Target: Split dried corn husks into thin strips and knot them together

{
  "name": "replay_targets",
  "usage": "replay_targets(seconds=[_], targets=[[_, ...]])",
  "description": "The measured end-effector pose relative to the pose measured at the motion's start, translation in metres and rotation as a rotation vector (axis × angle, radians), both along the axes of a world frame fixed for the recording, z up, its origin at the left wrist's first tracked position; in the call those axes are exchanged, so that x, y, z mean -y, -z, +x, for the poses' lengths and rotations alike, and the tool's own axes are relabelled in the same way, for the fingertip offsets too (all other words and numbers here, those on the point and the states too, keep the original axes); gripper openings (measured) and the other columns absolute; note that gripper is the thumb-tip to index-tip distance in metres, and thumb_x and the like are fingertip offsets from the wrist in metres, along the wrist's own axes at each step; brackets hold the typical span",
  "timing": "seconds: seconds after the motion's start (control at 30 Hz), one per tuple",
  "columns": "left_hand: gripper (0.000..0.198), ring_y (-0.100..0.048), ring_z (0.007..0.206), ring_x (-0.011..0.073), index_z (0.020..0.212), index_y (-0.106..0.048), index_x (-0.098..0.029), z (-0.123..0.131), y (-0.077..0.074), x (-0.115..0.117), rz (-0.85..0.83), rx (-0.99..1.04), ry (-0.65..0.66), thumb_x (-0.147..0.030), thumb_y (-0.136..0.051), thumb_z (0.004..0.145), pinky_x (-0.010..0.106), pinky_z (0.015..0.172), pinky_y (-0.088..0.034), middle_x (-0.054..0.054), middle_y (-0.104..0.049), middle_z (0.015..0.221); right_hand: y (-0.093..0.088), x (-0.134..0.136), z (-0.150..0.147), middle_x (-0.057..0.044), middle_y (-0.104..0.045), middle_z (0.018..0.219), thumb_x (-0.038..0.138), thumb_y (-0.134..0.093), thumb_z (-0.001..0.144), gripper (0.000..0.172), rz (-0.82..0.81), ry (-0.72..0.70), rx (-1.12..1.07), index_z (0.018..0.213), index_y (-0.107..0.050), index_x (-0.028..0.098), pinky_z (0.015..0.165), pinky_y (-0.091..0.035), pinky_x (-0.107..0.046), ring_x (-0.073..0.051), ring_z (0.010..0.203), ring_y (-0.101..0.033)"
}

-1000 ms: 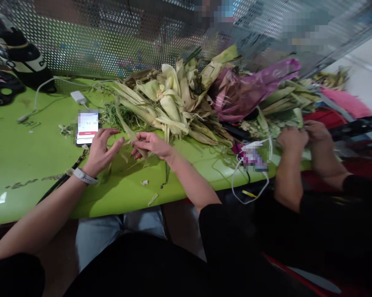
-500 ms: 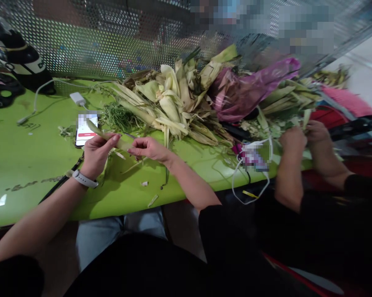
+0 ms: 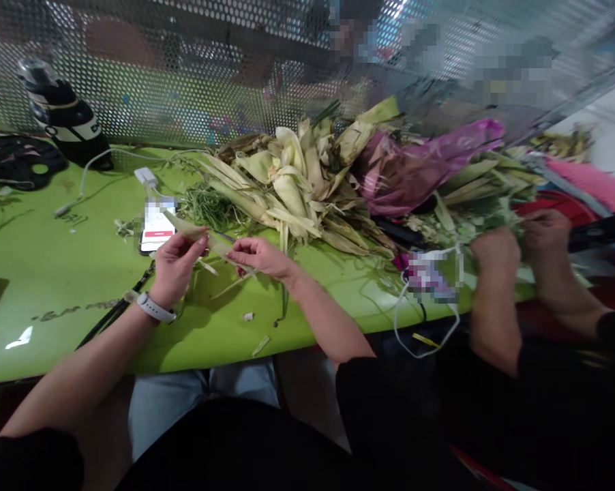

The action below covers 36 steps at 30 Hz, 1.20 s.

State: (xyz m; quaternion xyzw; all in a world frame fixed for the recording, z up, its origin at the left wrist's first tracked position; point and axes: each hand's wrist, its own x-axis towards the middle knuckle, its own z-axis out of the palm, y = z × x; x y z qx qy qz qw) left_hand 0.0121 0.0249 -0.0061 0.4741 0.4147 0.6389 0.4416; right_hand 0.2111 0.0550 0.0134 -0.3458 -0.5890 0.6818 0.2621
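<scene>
A pale green strip of corn husk point(image 3: 187, 228) stretches between my two hands above the green table. My left hand point(image 3: 177, 262), with a white watch band at the wrist, pinches the husk near its upper end. My right hand point(image 3: 259, 258) is closed at the other end, thumb and fingers pressed together. From its fingertips a thin dark tool point(image 3: 222, 236) points toward the left hand; its kind is too small to make out. Behind both hands lies a heap of corn husks point(image 3: 292, 187), with shredded green strips point(image 3: 210, 206) beside it.
A phone point(image 3: 157, 232) lies just behind my left hand. A dark bottle point(image 3: 75, 126) stands at the back left. A pink plastic bag point(image 3: 414, 167) rests on the heap's right side. White cable point(image 3: 397, 320) loops over the table edge. A co-worker's hands point(image 3: 496, 249) work at right.
The whole view has shifted slightly, so things sit lower and further right. The husk strip now shows past the fingers of my right hand. Both hands stay closed.
</scene>
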Motion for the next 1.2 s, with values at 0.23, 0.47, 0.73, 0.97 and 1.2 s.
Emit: replay_targets(seconds=[0.23,0.47,0.73,0.97,1.2], targets=[[0.019,-0.061,0.062,0.0079,0.090,-0.075,-0.021,-0.007,0.000,-0.008,-0.036,0.145,-0.107,-0.036,-0.076,0.079,0.022,0.065,-0.054,0.000,-0.067,0.071,0.009,-0.009,0.003,0.004,-0.065,0.066,0.041,-0.079,0.074,0.030,0.051,0.133,-0.044,0.083,-0.066,0.015,0.056,-0.052,-0.019,-0.007,0.056,-0.061],[0.021,-0.060,0.061,0.0080,0.091,-0.074,-0.021,-0.012,-0.001,-0.013,-0.013,0.081,-0.129,-0.038,-0.075,0.078,0.022,0.061,-0.053,0.000,-0.068,0.075,0.008,-0.010,0.002,0.004,-0.063,0.061,0.044,-0.082,0.068,0.034,0.043,0.126,0.058,0.079,-0.066,0.016,0.049,-0.046,-0.019,-0.008,0.053,-0.058],[0.018,-0.059,0.060,0.0079,0.094,-0.075,-0.024,-0.013,-0.006,-0.014,-0.016,0.097,-0.125,-0.035,-0.074,0.080,0.022,0.061,-0.053,-0.001,-0.067,0.073,0.016,-0.019,0.005,0.004,-0.061,0.058,0.046,-0.080,0.070,0.034,0.104,0.359,0.022,0.079,-0.066,0.016,0.046,-0.044,-0.020,-0.008,0.049,-0.054],[0.017,-0.054,0.054,0.0071,0.093,-0.076,-0.023,-0.012,-0.004,-0.015,-0.012,0.100,-0.103,-0.036,-0.073,0.082,0.020,0.053,-0.049,-0.001,-0.063,0.068,0.034,-0.042,0.013,0.000,-0.070,0.077,0.045,-0.073,0.077,0.030,0.186,0.573,0.060,0.089,-0.069,0.018,0.064,-0.053,-0.023,-0.012,0.067,-0.064],[0.016,-0.052,0.048,0.0059,0.088,-0.074,-0.022,-0.014,-0.001,-0.017,-0.029,0.058,-0.093,-0.037,-0.072,0.082,0.019,0.047,-0.046,-0.002,-0.063,0.065,0.023,-0.041,0.028,-0.003,-0.072,0.080,0.033,-0.058,0.090,0.021,0.433,0.506,0.378,0.096,-0.070,0.017,0.065,-0.052,-0.026,-0.013,0.063,-0.065]])
